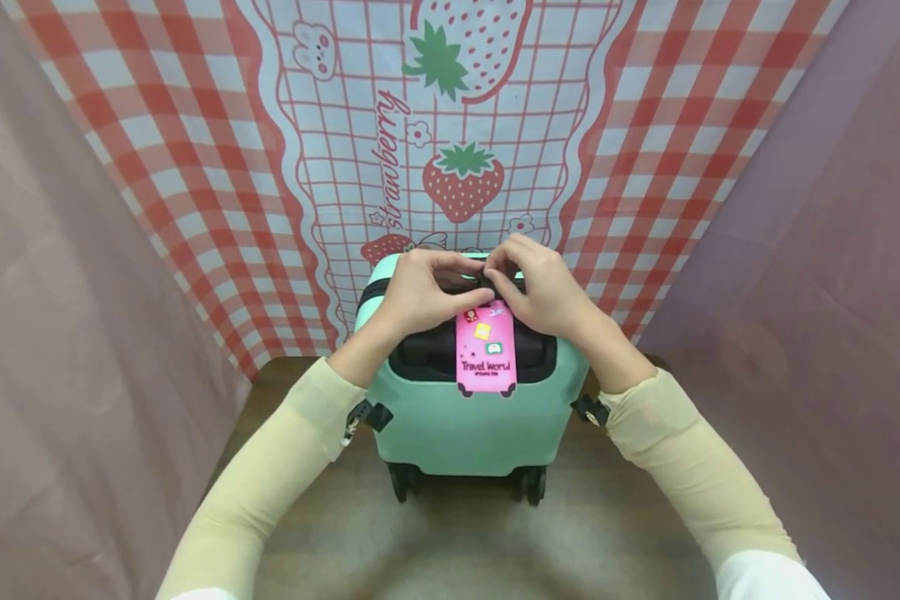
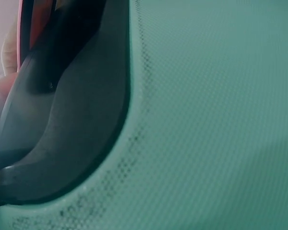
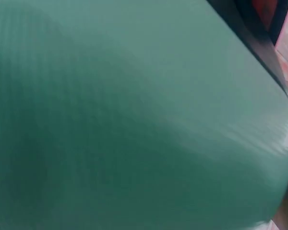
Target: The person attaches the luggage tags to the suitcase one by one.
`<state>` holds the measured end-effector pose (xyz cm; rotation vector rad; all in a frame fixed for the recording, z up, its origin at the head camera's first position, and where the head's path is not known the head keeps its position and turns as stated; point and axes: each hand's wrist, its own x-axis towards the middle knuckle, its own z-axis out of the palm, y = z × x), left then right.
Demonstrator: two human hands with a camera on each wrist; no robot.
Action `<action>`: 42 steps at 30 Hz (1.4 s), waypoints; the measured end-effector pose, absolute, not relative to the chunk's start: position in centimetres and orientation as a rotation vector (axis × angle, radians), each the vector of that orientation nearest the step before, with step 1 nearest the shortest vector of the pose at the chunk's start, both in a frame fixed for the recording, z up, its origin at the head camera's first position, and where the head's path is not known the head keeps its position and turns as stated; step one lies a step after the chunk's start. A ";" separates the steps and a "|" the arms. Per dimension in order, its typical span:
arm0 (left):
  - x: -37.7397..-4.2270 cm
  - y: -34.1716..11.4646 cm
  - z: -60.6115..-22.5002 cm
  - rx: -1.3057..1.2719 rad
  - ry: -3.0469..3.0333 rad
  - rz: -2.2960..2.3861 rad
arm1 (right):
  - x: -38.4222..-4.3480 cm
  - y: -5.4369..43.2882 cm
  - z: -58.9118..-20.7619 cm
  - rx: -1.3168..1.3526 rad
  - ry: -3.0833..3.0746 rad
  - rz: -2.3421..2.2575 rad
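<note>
A mint-green suitcase [image 1: 468, 425] stands upright on its wheels, a black handle recess [image 1: 423, 358] in its top. Over that recess hangs a pink luggage tag [image 1: 486, 354] printed "Travel World". My left hand [image 1: 426, 292] comes in from the left, its thumb at the tag's upper edge and its fingers reaching to the dark strap [image 1: 484, 279] above. From the other side, my right hand [image 1: 536, 287] pinches the strap with curled fingers, which partly hide it. Both wrist views show mostly the green shell [image 2: 216, 115] close up; the dark handle edge [image 3: 252, 36] shows in the right one.
The suitcase stands on a brown wooden table [image 1: 472, 550]. Behind it hangs a strawberry-print checked cloth [image 1: 495, 183]. Pinkish curtains [image 1: 67, 350] flank both sides. Black wheels [image 1: 528, 483] show under the suitcase's near side.
</note>
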<state>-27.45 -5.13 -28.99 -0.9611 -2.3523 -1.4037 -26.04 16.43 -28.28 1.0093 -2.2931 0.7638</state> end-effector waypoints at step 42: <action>-27.4 -4.6 -29.1 -0.936 -2.419 -1.287 | -26.2 16.9 -29.8 0.956 -2.165 0.866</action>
